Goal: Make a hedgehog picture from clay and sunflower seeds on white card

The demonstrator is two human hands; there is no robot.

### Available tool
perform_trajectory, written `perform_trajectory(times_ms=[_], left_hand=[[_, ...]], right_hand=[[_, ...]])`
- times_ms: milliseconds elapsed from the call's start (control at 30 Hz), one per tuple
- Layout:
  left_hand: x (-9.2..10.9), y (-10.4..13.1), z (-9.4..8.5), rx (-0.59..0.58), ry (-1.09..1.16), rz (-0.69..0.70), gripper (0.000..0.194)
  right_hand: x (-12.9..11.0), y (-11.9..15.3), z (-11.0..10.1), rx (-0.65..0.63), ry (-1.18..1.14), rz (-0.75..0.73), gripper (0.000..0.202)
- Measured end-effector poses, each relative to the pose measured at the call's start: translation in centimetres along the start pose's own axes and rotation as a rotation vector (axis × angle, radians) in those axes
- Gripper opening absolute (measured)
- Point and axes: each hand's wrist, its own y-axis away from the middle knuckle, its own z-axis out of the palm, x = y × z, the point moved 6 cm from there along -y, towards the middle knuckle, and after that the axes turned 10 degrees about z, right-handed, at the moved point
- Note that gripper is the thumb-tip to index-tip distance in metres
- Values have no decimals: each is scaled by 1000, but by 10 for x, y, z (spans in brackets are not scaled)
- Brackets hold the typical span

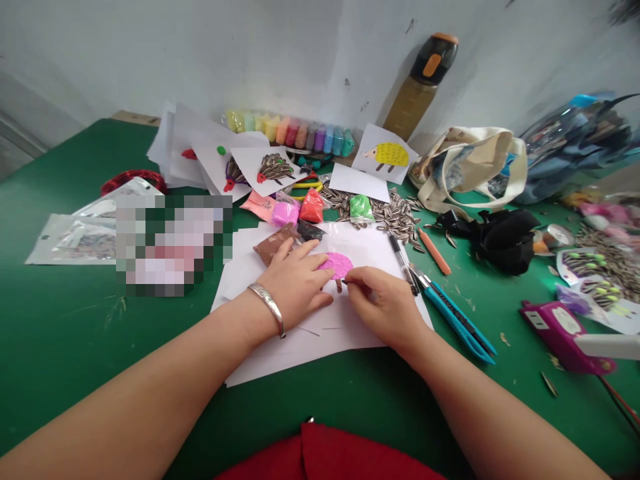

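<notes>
A flat pink clay shape (339, 265) lies on white paper (270, 360), with a short brown clay piece (339, 287) at its lower edge. My left hand (296, 280) rests on the paper with fingers spread, its fingertips at the pink clay's left edge. Its wrist wears a silver bangle (267, 305). From the right, my right hand (384, 301) closes in a pinch beside the brown piece. Something small and dark may be between its fingertips, too hidden to name. Just beyond my left hand are a brown clay packet (274, 245) and a black one (311, 231).
Right of the paper lie a black pen (398, 253), a blue utility knife (460, 317) and an orange stick (435, 251). Sunflower seeds (395, 212), clay packets (313, 205) and picture cards (273, 167) sit behind. A bottle (420, 87) stands by the wall; a purple glue gun (565, 333) lies right.
</notes>
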Motion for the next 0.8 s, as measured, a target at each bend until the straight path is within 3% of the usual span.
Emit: perform_trajectory(times_ms=[167,400,800], left_hand=[[0,0,2,-23,-18,-3,32],[1,1,-1,19,-20,12,30],[1,0,1,-20,-25,-6,34]], right_hand=[[-3,-1,9,-84,76,16,15],[-1,-1,6,-11,68,9,14],[0,-4,9,-25,66,16,15]])
